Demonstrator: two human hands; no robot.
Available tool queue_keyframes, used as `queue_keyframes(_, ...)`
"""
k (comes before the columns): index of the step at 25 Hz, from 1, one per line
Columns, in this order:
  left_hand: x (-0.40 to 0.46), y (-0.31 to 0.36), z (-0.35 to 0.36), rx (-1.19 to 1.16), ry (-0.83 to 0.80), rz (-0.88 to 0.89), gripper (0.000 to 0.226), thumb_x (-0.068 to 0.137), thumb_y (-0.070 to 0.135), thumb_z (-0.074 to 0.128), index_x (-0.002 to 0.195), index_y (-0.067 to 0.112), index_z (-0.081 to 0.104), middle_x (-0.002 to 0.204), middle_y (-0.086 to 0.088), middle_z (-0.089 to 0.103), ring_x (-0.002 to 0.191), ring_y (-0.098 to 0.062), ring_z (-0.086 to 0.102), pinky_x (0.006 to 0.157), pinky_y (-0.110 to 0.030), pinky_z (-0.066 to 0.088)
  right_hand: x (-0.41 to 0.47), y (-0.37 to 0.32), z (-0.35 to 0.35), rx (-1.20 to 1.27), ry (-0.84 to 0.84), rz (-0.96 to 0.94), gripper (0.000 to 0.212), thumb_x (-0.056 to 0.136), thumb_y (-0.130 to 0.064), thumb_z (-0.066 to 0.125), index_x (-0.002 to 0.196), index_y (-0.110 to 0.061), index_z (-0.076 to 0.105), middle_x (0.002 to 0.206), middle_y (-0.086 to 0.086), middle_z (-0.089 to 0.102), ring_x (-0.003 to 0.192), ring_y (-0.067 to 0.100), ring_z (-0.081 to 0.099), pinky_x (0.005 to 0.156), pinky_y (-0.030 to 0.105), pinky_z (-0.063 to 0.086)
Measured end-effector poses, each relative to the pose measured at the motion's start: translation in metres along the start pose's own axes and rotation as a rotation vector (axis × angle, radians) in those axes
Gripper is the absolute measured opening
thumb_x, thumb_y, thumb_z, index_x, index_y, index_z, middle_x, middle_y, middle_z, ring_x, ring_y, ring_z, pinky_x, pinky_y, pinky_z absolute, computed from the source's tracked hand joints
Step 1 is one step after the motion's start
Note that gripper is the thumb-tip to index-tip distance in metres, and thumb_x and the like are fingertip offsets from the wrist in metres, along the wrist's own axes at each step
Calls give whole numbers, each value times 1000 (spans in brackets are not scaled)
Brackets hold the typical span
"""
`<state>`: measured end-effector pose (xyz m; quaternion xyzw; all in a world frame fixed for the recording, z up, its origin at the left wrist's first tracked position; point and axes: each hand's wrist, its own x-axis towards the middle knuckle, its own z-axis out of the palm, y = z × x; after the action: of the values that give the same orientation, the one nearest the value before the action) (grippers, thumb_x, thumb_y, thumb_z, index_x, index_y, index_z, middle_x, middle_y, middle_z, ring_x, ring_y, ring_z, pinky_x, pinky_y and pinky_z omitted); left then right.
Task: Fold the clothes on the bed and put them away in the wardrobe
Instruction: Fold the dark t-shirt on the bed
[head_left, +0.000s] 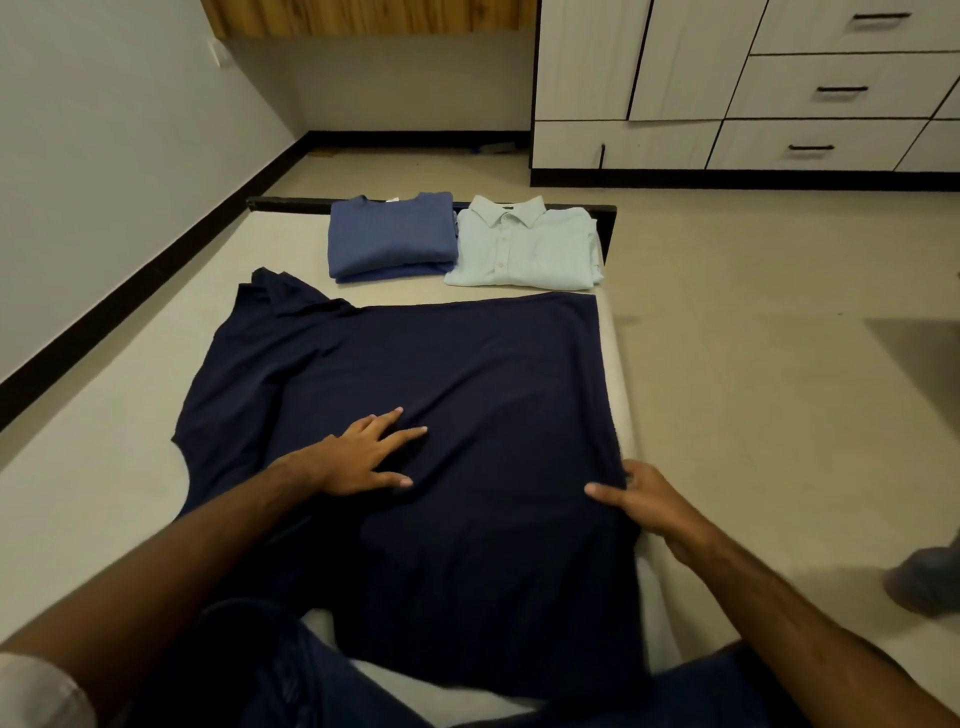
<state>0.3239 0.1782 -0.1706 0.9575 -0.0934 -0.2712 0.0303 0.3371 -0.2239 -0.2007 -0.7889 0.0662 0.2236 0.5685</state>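
Two hands are working a navy t-shirt (441, 389) lying spread across the near part of the bed (104, 493): left hand (358, 457) pressing flat on the cloth, fingers spread; right hand (649, 501) pinching the shirt's right edge. Folded blue top (392, 236) and pale collared shirt (524, 247) are sitting side by side at the far end, with the wardrobe (779, 88) standing beyond.

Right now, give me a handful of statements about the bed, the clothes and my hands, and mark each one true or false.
1. The left hand lies flat with spread fingers on the navy shirt. True.
2. The right hand is lifted clear of the shirt. False: it grips the shirt's right edge.
3. Two folded garments lie at the bed's far end, a blue top and a pale button shirt. True.
4. The navy shirt is already folded small. False: it lies spread out.
5. A wardrobe drawer stands open. False: those in view are closed.
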Motion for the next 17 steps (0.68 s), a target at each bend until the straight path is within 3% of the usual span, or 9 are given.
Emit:
queue_keyframes(2, -8, -5, 2, 22, -61, -2, 105, 60, 97, 28, 151, 56, -4, 163, 11, -22, 153, -28, -11, 114, -68, 22, -18, 1, -15, 35, 169, 28, 27, 88, -18, 76, 104, -12, 56, 118, 19, 66, 88, 20, 65, 74, 30, 57)
queue_keyframes(4, -20, -11, 5, 54, -70, 40, 107, 58, 101, 29, 149, 58, -6, 163, 12, -23, 152, -27, -12, 116, -65, 21, -36, 10, -16, -384, 342, -19, 57, 85, -39, 77, 125, -15, 45, 124, 12, 57, 108, 30, 59, 91, 45, 51)
queue_keyframes(6, -36, -24, 7, 112, -52, 123, 100, 63, 99, 29, 149, 57, 0, 164, 13, -17, 153, -23, -7, 120, -57, 21, -60, 17, 4, -806, 450, -320, 68, 81, -56, 73, 134, -24, 44, 131, 2, 46, 118, 29, 47, 96, 49, 42)
queue_keyframes(8, -59, -43, 9, 140, 31, 206, 86, 75, 91, 29, 151, 51, 19, 164, 14, 1, 150, -18, 11, 119, -46, 27, -88, 14, 33, -1013, 195, -651, 65, 79, -70, 59, 132, -33, 48, 130, -7, 41, 115, 22, 45, 93, 43, 38)
queue_keyframes(10, -86, -64, 15, 172, 128, 239, 65, 86, 81, 33, 141, 46, 37, 151, 15, 27, 133, -13, 36, 109, -39, 40, -107, 17, 57, -1154, -225, -777, 73, 81, -74, 49, 140, -32, 43, 131, -10, 39, 113, 16, 44, 95, 37, 39)
queue_keyframes(11, -99, -73, 21, 159, 169, 227, 56, 88, 77, 36, 133, 45, 43, 139, 16, 36, 120, -10, 44, 102, -37, 45, -111, 25, 66, -1248, -326, -853, 77, 81, -70, 49, 145, -28, 40, 132, -7, 40, 111, 15, 44, 93, 36, 42)
queue_keyframes(13, -128, -88, 33, 35, 215, 171, 49, 86, 77, 42, 118, 41, 49, 118, 18, 45, 101, -2, 49, 90, -34, 49, -113, 41, 83, -1378, -350, -966, 79, 76, -53, 60, 145, -21, 43, 125, -3, 47, 101, 17, 49, 81, 32, 48)
queue_keyframes(15, -152, -94, 48, -134, 222, 95, 52, 80, 81, 50, 110, 38, 49, 107, 20, 49, 96, -1, 52, 84, -29, 50, -107, 49, 87, -1386, -279, -981, 74, 62, -29, 78, 132, -21, 54, 108, -5, 53, 86, 15, 54, 63, 26, 49)
queue_keyframes(17, -172, -99, 63, -92, 215, 56, 58, 75, 85, 51, 110, 39, 47, 107, 22, 48, 95, 0, 50, 83, -28, 48, -105, 43, 79, -1339, -291, -934, 65, 57, -12, 79, 116, -28, 56, 97, -10, 55, 80, 12, 55, 54, 22, 44)
